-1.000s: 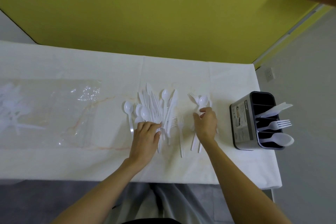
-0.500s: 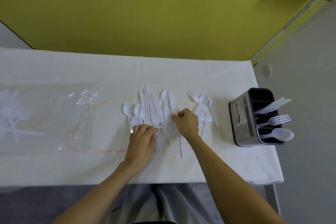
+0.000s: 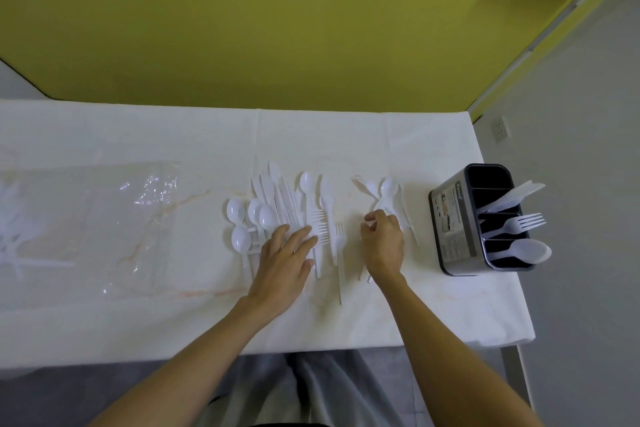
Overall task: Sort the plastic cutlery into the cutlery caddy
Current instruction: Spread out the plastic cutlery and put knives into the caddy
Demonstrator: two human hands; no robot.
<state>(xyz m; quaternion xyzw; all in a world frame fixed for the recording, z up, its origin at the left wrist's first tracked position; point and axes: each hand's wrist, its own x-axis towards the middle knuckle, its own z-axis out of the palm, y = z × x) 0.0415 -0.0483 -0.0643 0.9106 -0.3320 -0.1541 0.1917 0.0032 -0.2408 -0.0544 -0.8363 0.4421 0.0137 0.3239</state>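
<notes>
White plastic spoons, knives and forks lie in a pile [image 3: 294, 204] at the middle of the white table. My left hand [image 3: 287, 260] rests flat on the pile's near side, fingers spread, gripping nothing. A smaller group of cutlery [image 3: 384, 191] lies to the right. My right hand [image 3: 382, 243] sits over it with fingers curled in a pinch; whether it holds a piece is hidden. The dark grey cutlery caddy [image 3: 450, 218] stands at the table's right end, with a knife [image 3: 512, 198], a fork [image 3: 519, 224] and a spoon [image 3: 526, 251] in separate compartments.
A clear plastic bag [image 3: 104, 218] lies flat on the left of the table, with more white cutlery [image 3: 14, 239] at the far left edge. The table's right edge is just past the caddy. A yellow wall runs behind the table.
My right hand has moved from the middle pile back to the smaller group on the right. My left hand has spread its fingers and stayed on the pile.
</notes>
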